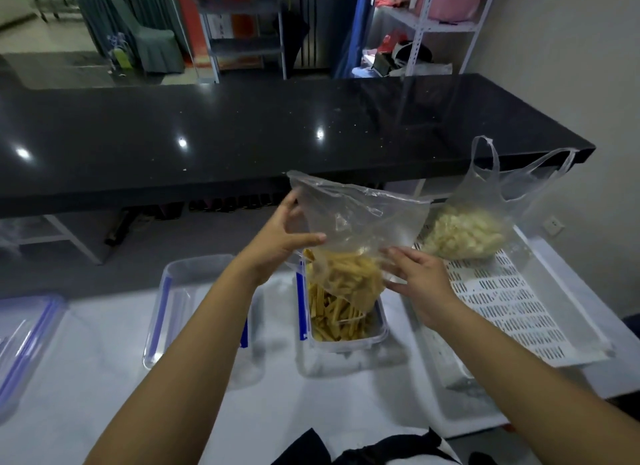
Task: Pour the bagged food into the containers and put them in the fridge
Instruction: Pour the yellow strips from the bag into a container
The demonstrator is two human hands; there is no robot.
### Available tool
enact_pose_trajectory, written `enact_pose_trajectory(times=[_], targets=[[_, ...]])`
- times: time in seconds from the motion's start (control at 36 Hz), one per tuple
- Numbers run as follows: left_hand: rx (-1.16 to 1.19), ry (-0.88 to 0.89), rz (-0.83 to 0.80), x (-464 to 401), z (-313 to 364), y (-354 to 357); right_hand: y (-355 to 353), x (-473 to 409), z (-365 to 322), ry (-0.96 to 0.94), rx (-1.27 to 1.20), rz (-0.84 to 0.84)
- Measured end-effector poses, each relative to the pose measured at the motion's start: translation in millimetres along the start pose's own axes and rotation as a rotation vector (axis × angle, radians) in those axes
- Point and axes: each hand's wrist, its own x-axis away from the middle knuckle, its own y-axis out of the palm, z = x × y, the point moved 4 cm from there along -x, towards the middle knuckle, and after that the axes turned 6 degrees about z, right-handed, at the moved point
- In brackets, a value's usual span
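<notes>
A clear plastic bag (360,218) of yellow strip-shaped food hangs upturned over a clear rectangular container (346,340) on the white table. Yellow strips (332,317) lie in the container and more fill the bag's lower end. My left hand (277,243) pinches the bag's upper left side. My right hand (419,274) touches the bag's lower right with its fingers spread. A second clear bag (478,222) with pale chunks sits in a white perforated basket (512,302) at the right.
An empty clear container (180,284) with a blue clip stands left of the filled one. A blue-edged lid (24,336) lies at the far left. A long black counter (277,135) runs behind the white table (104,395). Shelves stand further back.
</notes>
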Motion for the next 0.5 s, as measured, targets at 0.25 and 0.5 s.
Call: enact_pose_trajectory(times=[0.25, 0.5], targets=[[-0.149, 0.066, 0.162, -26, 15, 2, -6, -4, -34, -0.018, -0.115, -0.026], [-0.005, 0.042, 0.169, -10, 13, 8, -13, 0, -5, 0.046, 0.043, 0.001]])
